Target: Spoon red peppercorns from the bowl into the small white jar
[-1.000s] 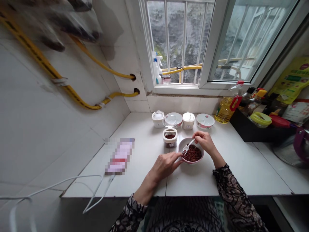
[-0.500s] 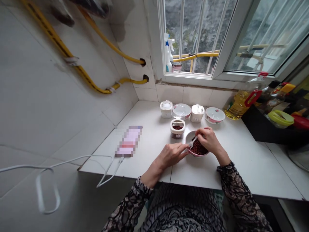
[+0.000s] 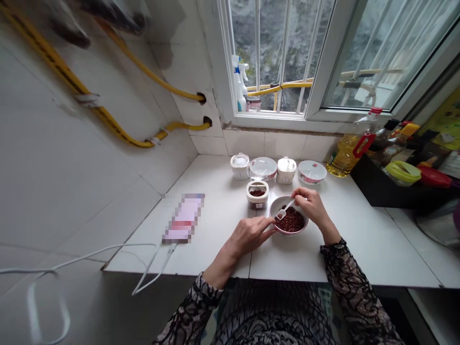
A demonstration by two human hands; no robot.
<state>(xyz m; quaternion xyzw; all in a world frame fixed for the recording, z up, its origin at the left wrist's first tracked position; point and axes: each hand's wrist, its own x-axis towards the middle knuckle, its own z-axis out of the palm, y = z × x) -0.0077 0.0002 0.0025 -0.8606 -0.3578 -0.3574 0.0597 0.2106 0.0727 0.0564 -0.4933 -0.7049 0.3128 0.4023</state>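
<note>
A small white spoon [image 3: 286,209] is pinched in my right hand [image 3: 309,203], its scoop over the left part of a bowl [image 3: 274,205]. Some dark red bits lie in the scoop. The bowl holds a heap of dark red dried grains, like peppercorns [image 3: 292,220]. My left hand [image 3: 251,233] grips the bowl's left rim between thumb and fingers. Just behind the bowl stands a seasoning jar [image 3: 258,197] with its lid up and similar red bits inside.
Along the wall stand a white-filled jar [image 3: 240,167], a bowl [image 3: 264,168], another jar [image 3: 286,171] and a floral bowl [image 3: 312,172]. An oil bottle [image 3: 343,155] and a black condiment box [image 3: 377,182] are at right. A blurred-out phone [image 3: 184,219] with a cable lies left.
The spoon has come up from the grains, and its scoop now shows with bits in it. My left hand stays at the bowl's rim. The camera view has shifted slightly.
</note>
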